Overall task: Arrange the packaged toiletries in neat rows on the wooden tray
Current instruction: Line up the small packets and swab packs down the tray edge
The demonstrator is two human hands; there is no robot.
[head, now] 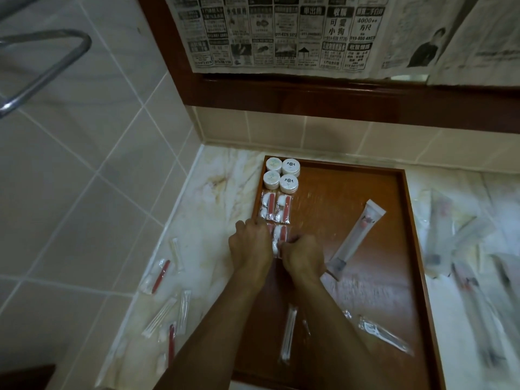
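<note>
On the wooden tray (pixel 399 192) stood four round white packets (pixel 282 174) in a square and two vanity kits (pixel 276 207) side by side. Left hand (pixel 250 243) and right hand (pixel 304 256) pinched a third kit (pixel 278 240) just below them.

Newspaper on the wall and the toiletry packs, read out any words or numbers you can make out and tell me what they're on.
"4000++": newspaper, advert near its right side.
"可愛小狗": same newspaper, advert just left of that one.
Phone numbers and other adverts there: too small and blurred.
Round white packs on the wooden tray: a dark emblem only, no readable words.
</note>
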